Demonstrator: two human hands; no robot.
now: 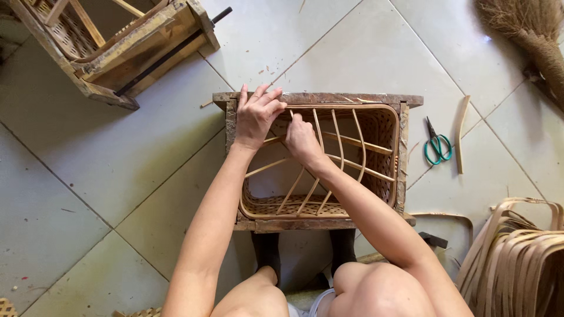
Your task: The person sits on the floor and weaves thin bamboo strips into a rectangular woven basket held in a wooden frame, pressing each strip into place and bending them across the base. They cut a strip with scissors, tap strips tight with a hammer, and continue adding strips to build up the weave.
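Observation:
A part-woven bamboo basket sits inside a worn wooden frame on the tiled floor. Curved bamboo ribs cross its open middle. My left hand rests on the frame's far left corner, fingers spread over the basket rim. My right hand is just beside it, inside the basket, pinching a thin bamboo strip near the rim. My knees show at the bottom of the view.
A second wooden frame with a basket lies at the top left. Green-handled scissors and a curved bamboo strip lie to the right. A bundle of bamboo strips is at the lower right, a broom at the top right.

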